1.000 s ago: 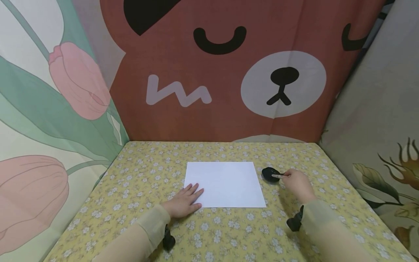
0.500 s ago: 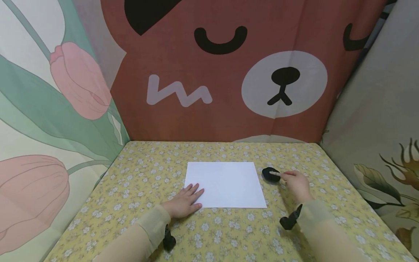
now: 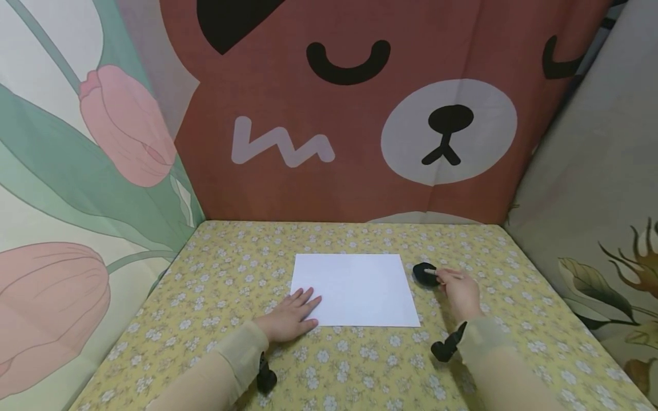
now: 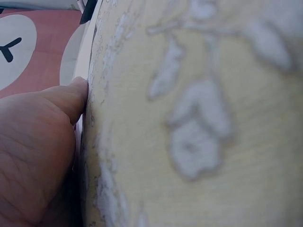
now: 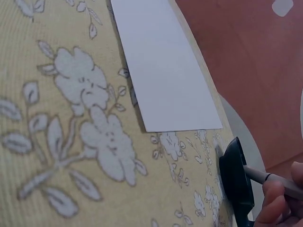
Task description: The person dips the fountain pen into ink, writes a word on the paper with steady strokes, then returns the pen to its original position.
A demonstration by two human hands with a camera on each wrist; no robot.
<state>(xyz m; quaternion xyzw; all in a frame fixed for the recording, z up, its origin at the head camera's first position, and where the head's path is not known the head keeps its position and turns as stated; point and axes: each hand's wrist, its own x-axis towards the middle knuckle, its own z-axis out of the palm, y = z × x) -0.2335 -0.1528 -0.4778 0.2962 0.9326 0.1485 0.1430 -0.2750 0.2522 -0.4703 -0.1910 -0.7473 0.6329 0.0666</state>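
Observation:
A blank white sheet of paper (image 3: 360, 288) lies flat on the table. My left hand (image 3: 288, 319) rests with spread fingers on its near left corner; the left wrist view has only the thumb side and palm edge (image 4: 33, 151). To the right of the sheet sits a small black dish (image 3: 422, 275), with a handle-like part in the right wrist view. My right hand (image 3: 461, 294) pinches a slim pale pen-like stick (image 5: 259, 175) with a dark band. Its tip is inside the dish (image 5: 232, 175) and hidden by the rim in the right wrist view.
A yellow flowered cloth (image 3: 360, 371) covers the table. Behind it stands a brown curtain with a bear print (image 3: 288, 188). Printed fabric hangs on the left (image 3: 128, 217) and right (image 3: 560, 188). A black device (image 3: 447, 344) is strapped at each wrist.
The right hand has turned and shifted slightly left and nearer, swinging the stick's tip within the dish. Left hand and paper stay put.

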